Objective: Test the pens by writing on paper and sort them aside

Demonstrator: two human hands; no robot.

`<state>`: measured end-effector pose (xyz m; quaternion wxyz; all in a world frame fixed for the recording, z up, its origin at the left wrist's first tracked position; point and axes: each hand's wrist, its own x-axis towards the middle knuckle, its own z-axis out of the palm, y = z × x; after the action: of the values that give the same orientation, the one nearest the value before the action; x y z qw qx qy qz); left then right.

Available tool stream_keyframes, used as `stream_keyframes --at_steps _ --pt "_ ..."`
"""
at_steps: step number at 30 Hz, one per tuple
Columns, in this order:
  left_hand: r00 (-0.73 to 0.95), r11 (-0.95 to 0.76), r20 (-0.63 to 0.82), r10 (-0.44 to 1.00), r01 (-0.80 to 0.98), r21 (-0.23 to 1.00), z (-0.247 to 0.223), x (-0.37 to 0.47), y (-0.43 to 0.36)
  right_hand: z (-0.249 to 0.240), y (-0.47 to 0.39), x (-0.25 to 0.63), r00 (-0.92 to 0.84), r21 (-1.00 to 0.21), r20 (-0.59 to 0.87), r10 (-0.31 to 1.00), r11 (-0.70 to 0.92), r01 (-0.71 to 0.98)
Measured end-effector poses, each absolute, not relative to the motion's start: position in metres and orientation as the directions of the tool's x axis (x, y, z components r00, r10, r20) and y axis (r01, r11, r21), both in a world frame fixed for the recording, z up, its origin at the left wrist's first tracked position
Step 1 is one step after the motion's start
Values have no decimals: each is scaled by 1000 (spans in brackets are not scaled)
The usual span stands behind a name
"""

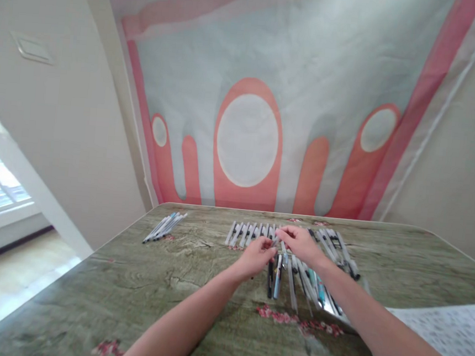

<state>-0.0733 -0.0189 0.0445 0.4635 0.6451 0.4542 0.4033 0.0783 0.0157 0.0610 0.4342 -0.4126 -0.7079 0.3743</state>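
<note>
My left hand (257, 255) and my right hand (300, 244) meet over the middle of the table, fingertips pinched close together. Between them is a slim pale pen (274, 241), mostly hidden by the fingers. Just beyond my left hand, a row of clear pens (244, 234) with dark grips lies side by side. Below the hands are a black pen (270, 278), a light blue pen (277, 277) and a loose heap of pens (307, 281), some partly covered by my right forearm. Several more pens (337, 247) lie past my right wrist.
A separate bundle of pens (164, 227) lies at the table's far left. At the right front, a printed sheet (444, 334) rests on the wood-patterned table (160, 298). The table's far edge meets a wall hanging (242, 198) with red arches.
</note>
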Motion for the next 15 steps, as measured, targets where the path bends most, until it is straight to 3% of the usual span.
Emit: stream_keyframes --at_steps 6,15 --pt "224 38 -77 972 171 984 40 -70 -15 50 15 72 -338 -902 280 899 367 229" --pt "203 -124 52 978 359 925 32 -84 -16 38 14 64 -304 -922 221 927 300 245"
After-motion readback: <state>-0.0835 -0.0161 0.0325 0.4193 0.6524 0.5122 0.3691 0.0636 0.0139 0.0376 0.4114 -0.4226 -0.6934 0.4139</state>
